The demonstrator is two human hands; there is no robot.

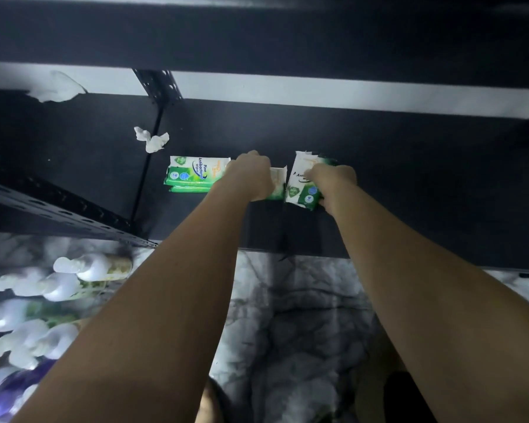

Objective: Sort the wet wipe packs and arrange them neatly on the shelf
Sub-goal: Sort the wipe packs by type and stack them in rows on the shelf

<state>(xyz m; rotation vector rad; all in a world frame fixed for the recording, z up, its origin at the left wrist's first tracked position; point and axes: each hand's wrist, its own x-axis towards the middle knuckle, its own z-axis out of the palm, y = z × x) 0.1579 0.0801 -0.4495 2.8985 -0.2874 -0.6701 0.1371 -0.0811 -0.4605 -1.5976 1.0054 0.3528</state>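
1. Dark black shelf fills the top of my view, and a pale stone floor shows below it. The light is low.
2. I see both arms reaching far in over the shelf board.
3. I see the left hand with its fingers curled down around a pale pack. Only the right end of that pack shows, poking out past the hand. The fingertips are hidden from me.
4. I see the right hand wrapped tight around a green pack. It holds the pack by its right side, so most of the pack sticks out to the left of the hand. The pack looks tipped, not flat.
5. The two held packs sit edge to edge between the hands. I cannot tell if they touch.
6. A pile of packs lies flat on the shelf just left of the left hand, with the labels up. I think the hands hold their packs this close so they can go down next to the pile in one tidy row.
7. A crumpled tissue lies farther back on the left, well apart from the packs.
8. Blurry white packs sit low on the left. I guess they are waiting to be sorted, so the job looks far from done.
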